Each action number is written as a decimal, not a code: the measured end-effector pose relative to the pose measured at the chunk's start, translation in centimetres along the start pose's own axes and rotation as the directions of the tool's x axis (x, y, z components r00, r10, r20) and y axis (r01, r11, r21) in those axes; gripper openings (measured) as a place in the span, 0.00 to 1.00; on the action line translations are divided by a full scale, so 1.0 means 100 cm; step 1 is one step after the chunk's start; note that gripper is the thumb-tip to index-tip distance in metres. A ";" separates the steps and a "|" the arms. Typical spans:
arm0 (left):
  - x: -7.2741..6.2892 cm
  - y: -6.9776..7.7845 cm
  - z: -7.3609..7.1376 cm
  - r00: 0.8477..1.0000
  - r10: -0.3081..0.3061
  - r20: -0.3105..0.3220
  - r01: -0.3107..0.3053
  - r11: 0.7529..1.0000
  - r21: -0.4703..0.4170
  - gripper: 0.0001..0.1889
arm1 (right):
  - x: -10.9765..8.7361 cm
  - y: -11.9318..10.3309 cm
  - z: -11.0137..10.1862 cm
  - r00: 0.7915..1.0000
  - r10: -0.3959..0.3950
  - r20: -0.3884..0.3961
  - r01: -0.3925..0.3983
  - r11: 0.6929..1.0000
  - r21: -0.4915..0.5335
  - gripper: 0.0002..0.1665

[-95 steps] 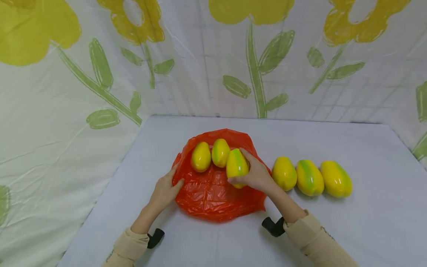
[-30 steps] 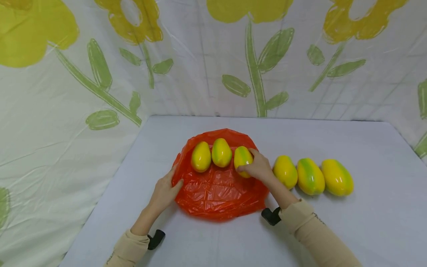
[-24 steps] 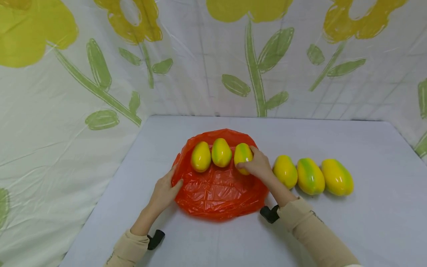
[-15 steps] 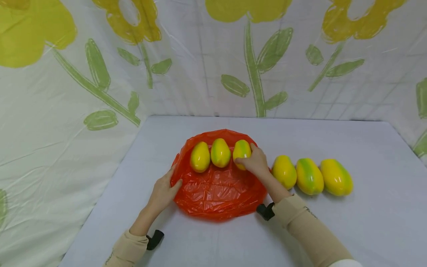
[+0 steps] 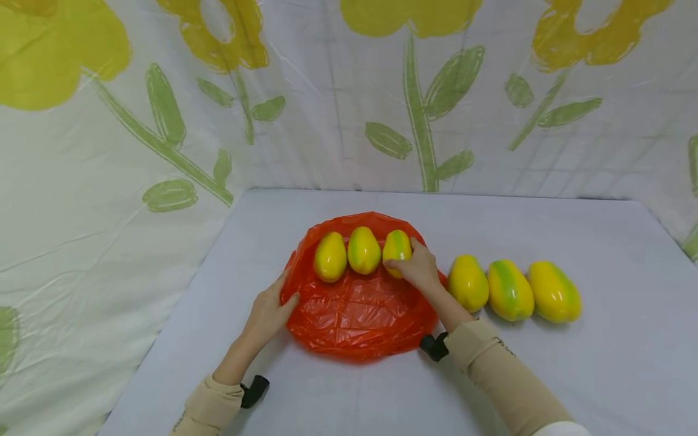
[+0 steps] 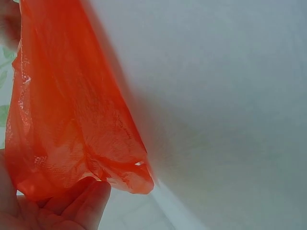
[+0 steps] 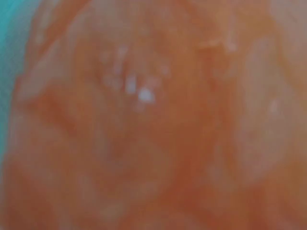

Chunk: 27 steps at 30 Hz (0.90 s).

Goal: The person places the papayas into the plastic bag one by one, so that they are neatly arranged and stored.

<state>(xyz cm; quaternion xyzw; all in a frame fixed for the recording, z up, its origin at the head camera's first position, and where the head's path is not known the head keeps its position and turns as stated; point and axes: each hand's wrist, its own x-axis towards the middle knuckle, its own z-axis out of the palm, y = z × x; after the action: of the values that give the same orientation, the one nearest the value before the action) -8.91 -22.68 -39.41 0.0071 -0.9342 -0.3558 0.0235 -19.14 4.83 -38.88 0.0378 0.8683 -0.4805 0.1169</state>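
A red plastic bag [image 5: 354, 309] lies spread with its mouth wide on the table. My left hand [image 5: 269, 310] pinches its left rim, the thumb inside and the fingers outside. In the left wrist view, the fingers [image 6: 96, 201] curl at the bag's edge [image 6: 62, 110]. Inside, near the back, sit two glossy yellow-green papayas, the left papaya [image 5: 330, 257] and the middle papaya [image 5: 363, 250]. Beside them my right hand [image 5: 418, 266] grips a third papaya [image 5: 397, 245] by its right side. Blurred red plastic [image 7: 144, 143] fills the right wrist view.
Right of the bag, a near papaya [image 5: 468, 283], a middle papaya [image 5: 510, 290] and an outer papaya [image 5: 554, 292] stand in a row on the white table [image 5: 611, 375]. A flowered curtain [image 5: 327, 121] hangs behind and to the left. Each wrist wears a black camera mount.
My right hand has carried its papaya back and to the right inside the bag, level with the other two. My left hand has stayed on the rim.
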 end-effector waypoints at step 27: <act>-0.001 -0.001 0.000 1.000 -0.003 0.001 0.003 1.000 -0.010 0.31 | 0.000 0.003 0.001 0.996 -0.090 0.007 0.090 0.995 -0.037 0.53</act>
<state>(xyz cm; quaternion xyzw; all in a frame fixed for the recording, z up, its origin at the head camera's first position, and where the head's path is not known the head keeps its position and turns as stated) -8.81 -22.76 -39.42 0.0083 -0.9325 -0.3603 0.0224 -19.06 4.86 -39.16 -0.0047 0.8776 -0.4692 0.0983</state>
